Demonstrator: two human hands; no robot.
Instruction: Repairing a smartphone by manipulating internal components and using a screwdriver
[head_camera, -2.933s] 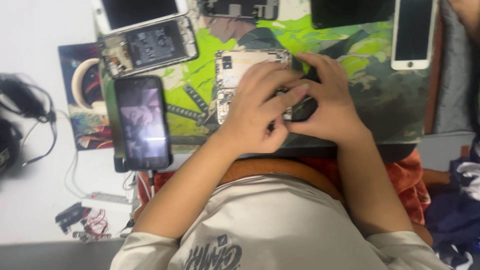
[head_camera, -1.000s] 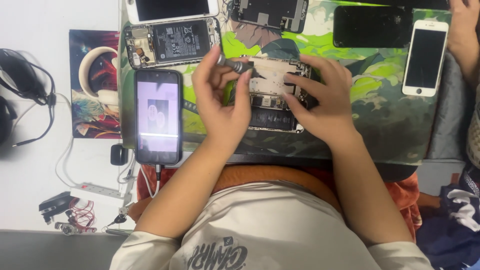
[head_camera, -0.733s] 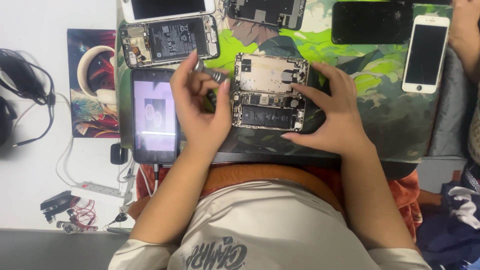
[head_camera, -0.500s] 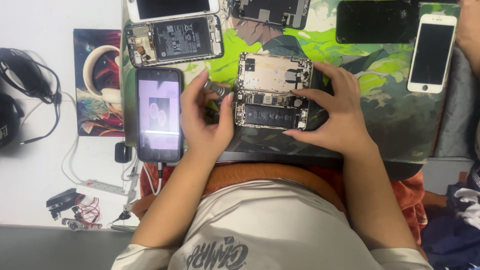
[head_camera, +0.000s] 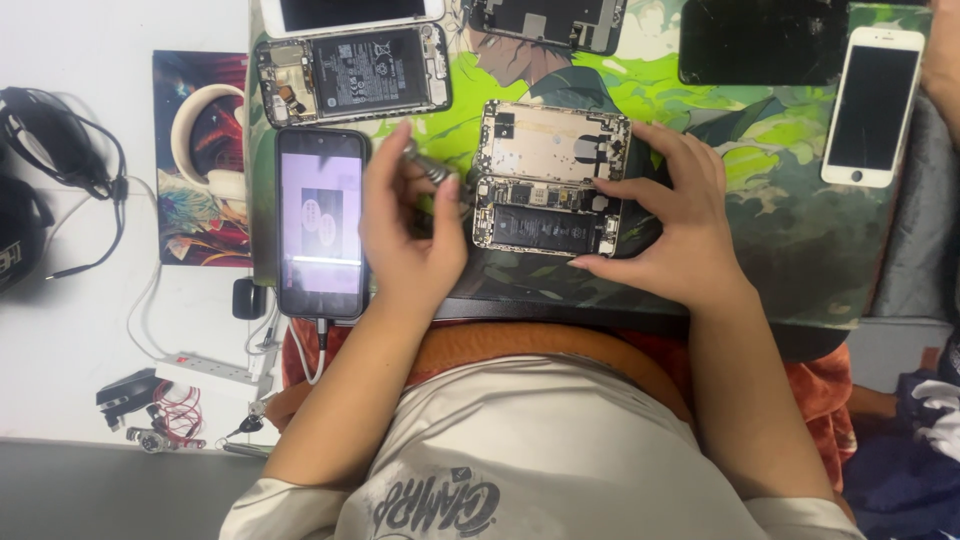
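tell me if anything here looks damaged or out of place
Nothing spilled. The opened phone under the right hand has its back off, battery and boards bare. A second gutted phone lies above the lit phone. The left hand pinches a small metal tool. Cables tangle at the left.

white desk (head_camera: 60, 330) w/ green illustrated mat (head_camera: 800, 250), grey floor strip (head_camera: 110, 490) bottom left, even light.

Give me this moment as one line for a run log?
left hand: holds small metal tool | right hand: steadies opened phone | mat: green printed | beside left hand: lit phone
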